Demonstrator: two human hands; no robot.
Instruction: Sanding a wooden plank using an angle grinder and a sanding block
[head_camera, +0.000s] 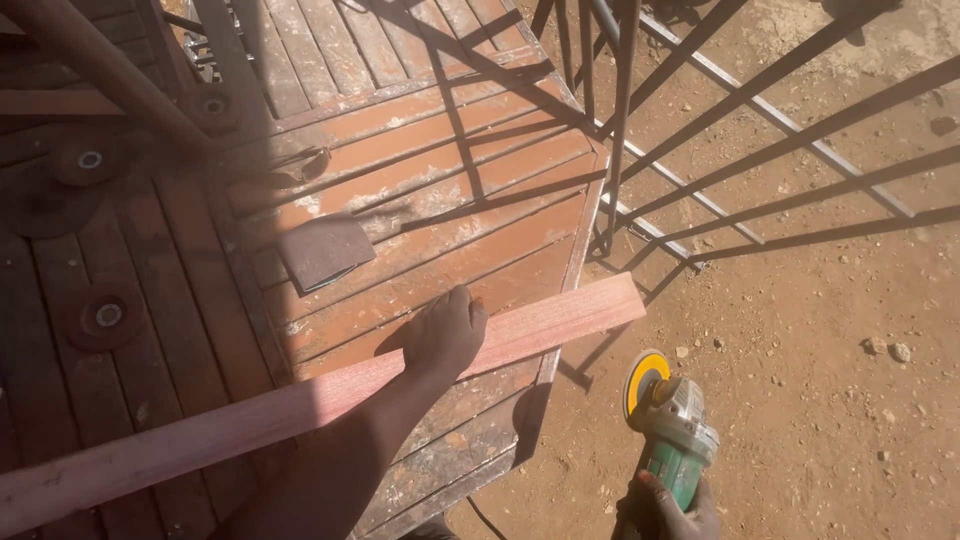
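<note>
Discs: three round abrasive discs (104, 316) lie in shade on the left of the door, well apart from both hands.
Door: a reddish slatted wooden door (440, 180) lies flat as a work surface, its paint patchy and worn.
Sheet: a dark sanding sheet (323, 251) lies on the slats, above the plank.
Plank: a long pale plank (250, 415) lies slantwise across the door, its right end reaching past the door's edge.
Left hand: the left hand (445, 332) rests palm-down on the plank, fingers curled over its far edge, pressing it to the door.
Grinder: a green angle grinder (672, 425) with a yellow disc hangs over the dirt, just off the door's corner and clear of the plank.
Right hand: the right hand (665, 510) is wrapped around the grinder's body at the bottom edge.
Ground: sandy dirt (830, 380) with pebbles, crossed by shadows of metal bars (610, 120).
</note>
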